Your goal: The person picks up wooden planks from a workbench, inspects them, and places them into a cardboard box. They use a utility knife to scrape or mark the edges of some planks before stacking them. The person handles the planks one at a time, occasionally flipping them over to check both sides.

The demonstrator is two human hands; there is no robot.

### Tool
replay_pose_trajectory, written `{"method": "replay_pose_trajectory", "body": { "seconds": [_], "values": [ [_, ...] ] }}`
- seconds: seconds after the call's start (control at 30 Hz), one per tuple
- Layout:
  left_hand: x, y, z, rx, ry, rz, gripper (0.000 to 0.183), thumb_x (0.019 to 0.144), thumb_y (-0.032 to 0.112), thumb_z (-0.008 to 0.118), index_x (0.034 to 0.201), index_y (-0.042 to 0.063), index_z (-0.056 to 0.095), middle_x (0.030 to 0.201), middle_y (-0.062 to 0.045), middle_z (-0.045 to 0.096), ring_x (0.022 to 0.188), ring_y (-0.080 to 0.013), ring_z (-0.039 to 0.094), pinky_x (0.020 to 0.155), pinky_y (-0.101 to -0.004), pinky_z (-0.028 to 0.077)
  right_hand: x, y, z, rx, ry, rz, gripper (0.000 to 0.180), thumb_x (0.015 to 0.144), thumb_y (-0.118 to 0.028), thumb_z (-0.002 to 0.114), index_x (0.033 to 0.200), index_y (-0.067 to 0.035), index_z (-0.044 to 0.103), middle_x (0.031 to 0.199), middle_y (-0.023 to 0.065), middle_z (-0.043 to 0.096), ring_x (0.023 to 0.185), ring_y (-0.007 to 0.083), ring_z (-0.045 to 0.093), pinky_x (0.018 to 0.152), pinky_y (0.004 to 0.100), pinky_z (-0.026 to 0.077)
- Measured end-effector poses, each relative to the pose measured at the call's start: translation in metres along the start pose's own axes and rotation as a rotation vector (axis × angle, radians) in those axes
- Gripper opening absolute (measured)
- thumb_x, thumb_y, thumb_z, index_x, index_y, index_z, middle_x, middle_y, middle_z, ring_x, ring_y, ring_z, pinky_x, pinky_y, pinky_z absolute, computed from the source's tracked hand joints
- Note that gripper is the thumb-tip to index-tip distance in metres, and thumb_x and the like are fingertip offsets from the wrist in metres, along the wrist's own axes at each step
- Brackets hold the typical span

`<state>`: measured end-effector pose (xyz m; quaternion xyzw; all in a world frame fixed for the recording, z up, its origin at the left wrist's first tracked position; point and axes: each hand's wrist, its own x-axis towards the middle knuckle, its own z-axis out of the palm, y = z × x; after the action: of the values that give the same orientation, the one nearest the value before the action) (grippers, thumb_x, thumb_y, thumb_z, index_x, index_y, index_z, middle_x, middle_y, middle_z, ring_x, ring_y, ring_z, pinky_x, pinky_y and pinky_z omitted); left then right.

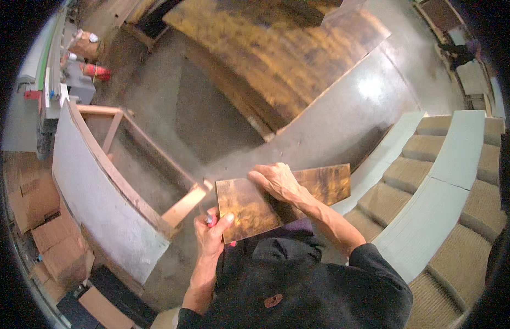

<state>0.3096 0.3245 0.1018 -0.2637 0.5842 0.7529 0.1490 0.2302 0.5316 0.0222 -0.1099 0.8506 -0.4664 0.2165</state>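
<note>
A rectangular board with a mottled brown and amber face is held at a tilt in front of my body. My left hand grips its left end, with the thumb on the face. A small red and grey object shows between that hand's fingers and the board; its kind is unclear. My right hand is curled over the board's far long edge near the middle. Its fingertips are out of sight, so whether it grips the edge or something small cannot be told.
Ahead stands a large table-like panel with a similar mottled top. A wooden frame with a whitish curved-looking side is at left, cardboard boxes beyond it. At right lie pale strips over ribbed tan pads. Concrete floor shows between.
</note>
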Motion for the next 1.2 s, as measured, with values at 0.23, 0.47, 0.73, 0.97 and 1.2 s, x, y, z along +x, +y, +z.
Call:
{"method": "replay_pose_trajectory", "body": {
  "seconds": [0.23,0.47,0.73,0.97,1.2],
  "values": [
    [0.010,0.061,0.003,0.059,-0.042,0.211,0.022,0.075,0.005,0.070,0.093,-0.005,0.064,0.085,-0.007,0.065,0.071,-0.0126,0.060,0.067,-0.0265,0.050,-0.064,0.142,-0.106,-0.180,0.601,0.223,0.061,0.083,-0.040,0.065,0.129,-0.005,0.046,0.127,0.0210,0.048,0.123,0.0352,0.041,0.103,0.0445,0.033],
    [0.057,0.125,-0.006,0.022,-0.104,0.282,0.035,0.075,0.014,0.072,0.103,-0.001,0.059,0.096,-0.008,0.064,0.082,-0.0169,0.062,0.074,-0.0318,0.052,-0.137,0.196,-0.104,1.317,0.522,0.265,0.056,0.087,-0.041,0.062,0.124,-0.001,0.051,0.126,0.0131,0.054,0.113,0.0237,0.054,0.094,0.0433,0.045],
    [0.170,0.172,0.020,-0.008,-0.268,0.217,0.020,0.082,0.009,0.064,0.099,-0.001,0.062,0.092,-0.008,0.065,0.082,-0.0173,0.064,0.074,-0.0307,0.052,-0.144,0.185,-0.158,1.199,0.488,0.222,0.037,0.085,-0.023,0.069,0.114,-0.002,0.058,0.103,0.0057,0.065,0.091,0.0182,0.064,0.081,0.0342,0.052],
    [0.228,0.194,0.078,-0.076,-0.365,0.240,0.021,0.080,0.019,0.069,0.090,0.000,0.067,0.082,-0.006,0.067,0.070,-0.0145,0.064,0.063,-0.0274,0.051,-0.105,0.196,-0.159,1.302,0.572,0.227,0.021,0.087,-0.017,0.066,0.105,-0.007,0.059,0.093,0.0014,0.066,0.080,0.0146,0.064,0.070,0.0311,0.053],
    [0.248,0.202,0.105,-0.222,-0.433,0.138,0.021,0.082,0.019,0.068,0.089,0.000,0.068,0.083,-0.006,0.068,0.070,-0.0141,0.065,0.063,-0.0282,0.052,-0.087,0.234,-0.156,1.504,0.497,0.265,0.028,0.085,-0.012,0.067,0.111,-0.006,0.057,0.106,0.0048,0.065,0.089,0.0181,0.065,0.077,0.0319,0.056]
  ]
}}
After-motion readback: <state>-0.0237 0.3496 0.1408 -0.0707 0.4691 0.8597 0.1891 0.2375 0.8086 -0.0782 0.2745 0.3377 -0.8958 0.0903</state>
